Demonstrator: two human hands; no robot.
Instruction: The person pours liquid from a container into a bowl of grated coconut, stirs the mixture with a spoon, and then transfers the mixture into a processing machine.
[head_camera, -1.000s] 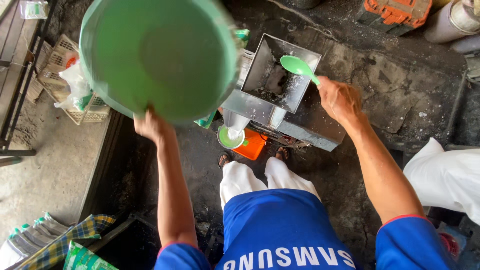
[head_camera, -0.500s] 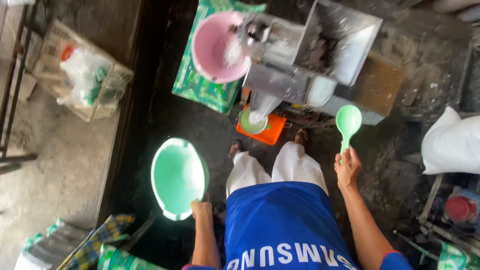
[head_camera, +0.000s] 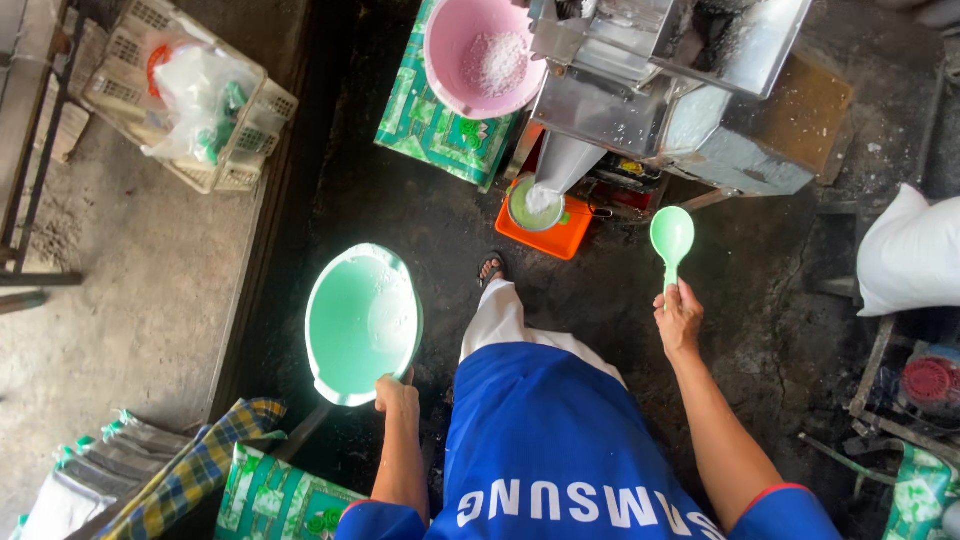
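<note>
Open dark floor (head_camera: 400, 215) between the green basin (head_camera: 362, 322) at left and the orange tray (head_camera: 545, 228) w/ small bowl; a hand can pass there. Far side blocked by metal machine (head_camera: 690, 85) and pink bucket (head_camera: 480, 55) on a patterned mat. Right: white sack (head_camera: 910, 255) and clutter close it off. Left: ledge, then crate (head_camera: 190, 100). Green scoop (head_camera: 671, 237) hangs in free space near the machine.

Below me I log a dark, stained earthen floor (head_camera: 400, 215) at centre and a paler concrete strip (head_camera: 130, 300) on the left, daylit. Far left I see a white plastic crate (head_camera: 215, 175) holding bagged items. Far centre I note a metal machine (head_camera: 690, 90) beside a green patterned mat (head_camera: 430, 135). A white sack (head_camera: 910, 255) lies at right. Checked cloth (head_camera: 200, 465) lies near left.
</note>
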